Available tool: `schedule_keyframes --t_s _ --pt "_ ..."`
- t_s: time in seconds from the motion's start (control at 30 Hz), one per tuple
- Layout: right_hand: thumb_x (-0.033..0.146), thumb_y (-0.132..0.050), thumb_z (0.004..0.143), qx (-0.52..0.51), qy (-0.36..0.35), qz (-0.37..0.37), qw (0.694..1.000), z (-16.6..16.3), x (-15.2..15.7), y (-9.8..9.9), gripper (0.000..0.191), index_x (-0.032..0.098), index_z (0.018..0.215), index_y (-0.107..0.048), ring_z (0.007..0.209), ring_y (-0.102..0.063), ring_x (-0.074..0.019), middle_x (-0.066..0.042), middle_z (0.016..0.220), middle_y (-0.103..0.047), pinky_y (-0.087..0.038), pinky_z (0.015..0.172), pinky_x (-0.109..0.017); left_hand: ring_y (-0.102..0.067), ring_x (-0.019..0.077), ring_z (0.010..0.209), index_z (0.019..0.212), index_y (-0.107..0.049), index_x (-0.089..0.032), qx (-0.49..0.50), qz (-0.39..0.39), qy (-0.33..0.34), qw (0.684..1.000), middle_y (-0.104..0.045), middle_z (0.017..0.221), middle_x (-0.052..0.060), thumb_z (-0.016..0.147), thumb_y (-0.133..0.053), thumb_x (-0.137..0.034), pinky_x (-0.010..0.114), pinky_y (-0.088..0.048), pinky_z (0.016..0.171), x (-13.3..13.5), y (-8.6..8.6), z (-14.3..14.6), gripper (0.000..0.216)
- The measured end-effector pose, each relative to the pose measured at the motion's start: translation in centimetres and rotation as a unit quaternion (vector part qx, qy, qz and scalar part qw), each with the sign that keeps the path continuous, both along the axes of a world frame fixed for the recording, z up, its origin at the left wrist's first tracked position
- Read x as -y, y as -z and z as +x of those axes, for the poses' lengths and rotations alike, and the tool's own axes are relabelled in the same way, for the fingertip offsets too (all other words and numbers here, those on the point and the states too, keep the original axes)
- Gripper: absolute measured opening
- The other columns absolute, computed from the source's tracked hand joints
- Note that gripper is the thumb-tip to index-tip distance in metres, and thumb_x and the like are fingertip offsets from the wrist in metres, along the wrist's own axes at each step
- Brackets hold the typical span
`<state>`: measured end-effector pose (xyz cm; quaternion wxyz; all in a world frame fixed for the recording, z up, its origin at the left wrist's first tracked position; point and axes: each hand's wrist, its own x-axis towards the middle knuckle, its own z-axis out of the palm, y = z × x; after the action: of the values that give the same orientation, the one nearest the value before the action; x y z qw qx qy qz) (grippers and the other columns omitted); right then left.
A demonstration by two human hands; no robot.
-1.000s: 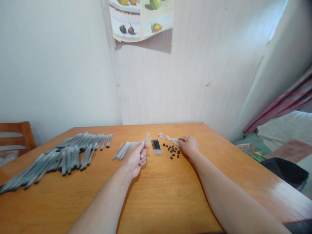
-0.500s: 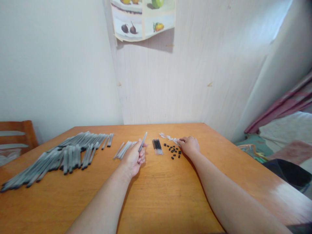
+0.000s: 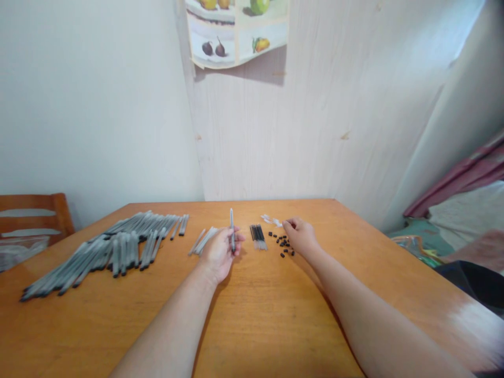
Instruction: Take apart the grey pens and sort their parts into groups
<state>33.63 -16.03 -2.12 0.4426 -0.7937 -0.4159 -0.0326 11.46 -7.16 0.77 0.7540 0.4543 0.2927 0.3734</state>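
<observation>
My left hand (image 3: 220,252) is closed round a grey pen barrel (image 3: 231,226), which it holds upright above the wooden table (image 3: 260,315). My right hand (image 3: 300,234) rests further right with its fingers pinched together beside several small black caps (image 3: 282,243) and a few clear plastic pieces (image 3: 271,220); what it pinches is too small to name. A short row of dark refills (image 3: 258,235) lies between the two hands. A few loose grey barrels (image 3: 201,241) lie just left of my left hand.
A big heap of grey pens (image 3: 106,249) covers the table's left part. A wooden chair (image 3: 35,215) stands at the far left. A fruit poster (image 3: 236,31) hangs on the wall behind. Bedding and dark fabric (image 3: 464,252) lie off the table's right edge.
My left hand has turned the grey barrel from a rightward slant to upright. My right hand has drawn slightly back from the clear pieces toward the black caps. The view has shifted a little.
</observation>
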Motion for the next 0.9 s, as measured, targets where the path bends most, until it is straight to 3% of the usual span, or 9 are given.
schedule_keyframes --t_s 0.13,0.3,0.6,0.9 --pt "0.038 -0.051 0.085 -0.088 -0.166 0.051 0.981 -4.2 0.3 -0.6 0.029 0.019 0.064 -0.057 0.062 -0.052 -0.0143 -0.001 0.063 -0.059 -0.036 0.058 -0.026 -0.059 0.0112 0.066 0.101 -0.057 -0.016 0.003 0.004 0.010 1.000 -0.072 0.089 0.009 0.084 -0.054 -0.023 0.022 -0.040 0.057 0.2 -0.2 0.1 0.018" --pt "0.040 -0.055 0.084 -0.311 -0.300 0.024 0.901 -8.5 0.8 -0.7 0.025 0.017 0.077 -0.061 0.054 -0.051 -0.0105 -0.001 0.066 -0.061 -0.037 0.053 -0.023 -0.063 0.0136 0.080 0.098 -0.056 -0.018 0.034 0.035 0.032 0.998 -0.073 0.099 0.010 0.086 -0.057 -0.027 0.024 -0.044 0.067 0.5 -0.2 0.1 0.015" --pt "0.048 -0.060 0.086 -0.482 -0.350 0.055 0.802 -10.5 1.1 -0.3 0.036 0.014 0.089 -0.067 0.055 -0.055 -0.0088 -0.005 0.076 -0.066 -0.032 0.045 -0.020 -0.064 0.0191 0.091 0.101 -0.054 -0.020 0.061 0.074 0.073 0.993 -0.070 0.111 0.012 0.086 -0.060 -0.031 0.027 -0.046 0.067 1.0 0.3 0.4 0.020" --pt "0.047 -0.068 0.080 -0.501 -0.355 0.059 0.787 -9.9 1.2 -0.6 0.033 0.014 0.087 -0.068 0.052 -0.049 -0.0067 -0.002 0.069 -0.063 -0.029 0.044 -0.019 -0.065 0.0195 0.094 0.108 -0.055 -0.021 0.051 0.106 0.096 0.988 -0.068 0.116 0.011 0.086 -0.062 -0.035 0.027 -0.046 0.069 1.2 0.5 0.5 0.027"
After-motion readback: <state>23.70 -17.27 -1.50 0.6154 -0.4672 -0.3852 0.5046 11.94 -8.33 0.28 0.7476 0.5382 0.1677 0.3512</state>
